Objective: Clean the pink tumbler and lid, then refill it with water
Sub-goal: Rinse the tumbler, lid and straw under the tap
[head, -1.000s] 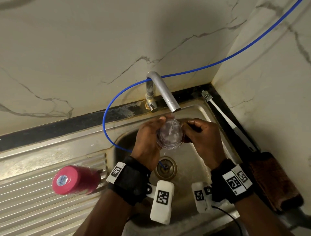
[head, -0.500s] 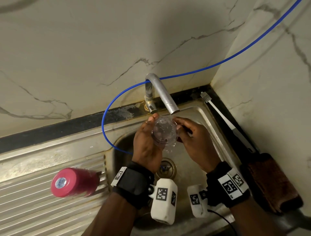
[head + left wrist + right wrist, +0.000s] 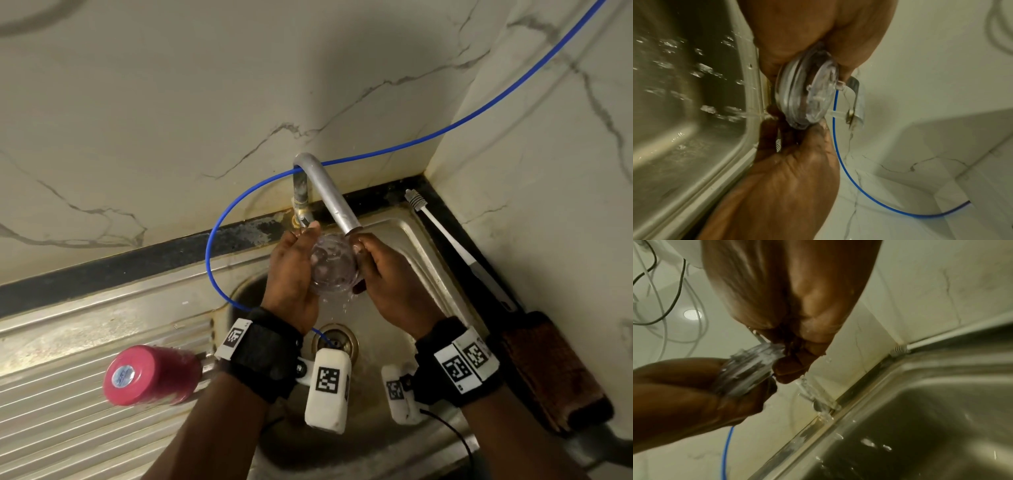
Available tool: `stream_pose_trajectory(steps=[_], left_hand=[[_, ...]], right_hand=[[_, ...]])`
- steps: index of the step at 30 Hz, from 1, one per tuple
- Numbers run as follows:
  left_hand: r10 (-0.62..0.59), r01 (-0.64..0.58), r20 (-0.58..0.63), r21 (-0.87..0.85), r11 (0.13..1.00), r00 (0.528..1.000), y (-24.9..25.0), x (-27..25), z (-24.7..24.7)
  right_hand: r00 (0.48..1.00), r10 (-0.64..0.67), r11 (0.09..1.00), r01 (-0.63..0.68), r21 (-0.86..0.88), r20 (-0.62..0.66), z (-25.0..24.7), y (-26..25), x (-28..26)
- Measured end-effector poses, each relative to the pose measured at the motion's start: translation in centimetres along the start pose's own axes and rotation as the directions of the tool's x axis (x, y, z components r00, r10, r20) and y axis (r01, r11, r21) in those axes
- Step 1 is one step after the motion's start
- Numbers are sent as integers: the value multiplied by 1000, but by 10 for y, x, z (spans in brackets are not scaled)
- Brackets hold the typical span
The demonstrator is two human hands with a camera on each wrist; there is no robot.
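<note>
While both hands (image 3: 294, 274) (image 3: 387, 281) grip the lid's (image 3: 334, 269) rim (spout (image 3: 337, 202) just above), water spills.

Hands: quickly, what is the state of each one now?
Left hand: holding the clear lid.
Right hand: holding the same lid.

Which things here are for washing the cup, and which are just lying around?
For the job:
- clear lid, held under the tap by the left hand and right hand
- pink tumbler, lying on the sink's draining board

Just lying about:
- blue tube
- white brush behind the sink
- brown cloth on the right
</note>
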State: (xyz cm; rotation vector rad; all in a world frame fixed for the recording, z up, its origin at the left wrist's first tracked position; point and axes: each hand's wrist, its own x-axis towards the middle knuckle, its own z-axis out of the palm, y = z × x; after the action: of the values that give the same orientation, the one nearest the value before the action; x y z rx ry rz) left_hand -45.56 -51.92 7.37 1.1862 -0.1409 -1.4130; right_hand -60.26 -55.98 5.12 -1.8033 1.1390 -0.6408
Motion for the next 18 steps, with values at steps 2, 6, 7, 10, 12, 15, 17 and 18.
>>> stream_pose_trajectory(steps=[2, 6, 7, 10, 12, 15, 17, 18], left_hand=[[62, -63, -41, -39, 997, 997, -5, 0, 4], [71, -79, -84, -96, 992, 994, -12, -1, 5], [58, -69, -97, -112, 991, 994, -13, -1, 4], [22, -39, -102, -171, 985, 995, -13, -4, 5], [-10, -4, -74, -186, 983, 997, -14, -6, 5], [-60, 55, -23, -160, 986, 998, -15, -7, 2], [-72, 76, 32, -143, 987, 997, -14, -8, 0], [-64, 71, 56, -136, 988, 996, -14, -8, 0]], right_hand=[[999, 47, 989, -46, 138, -6, 5, -1, -5], [991, 133, 949, -131, 286, 12, 13, -6, -15], [989, 146, 941, -148, 304, 30, 14, -6, -17], [988, 134, 929, -151, 338, 72, 16, -6, -19], [991, 100, 924, -125, 362, 86, 17, -7, -20], [995, 82, 915, -96, 392, 53, 16, -6, -20], [997, 81, 906, -78, 415, 9, 13, -2, -20], [996, 90, 893, -79, 442, -3, 12, -1, -20]])
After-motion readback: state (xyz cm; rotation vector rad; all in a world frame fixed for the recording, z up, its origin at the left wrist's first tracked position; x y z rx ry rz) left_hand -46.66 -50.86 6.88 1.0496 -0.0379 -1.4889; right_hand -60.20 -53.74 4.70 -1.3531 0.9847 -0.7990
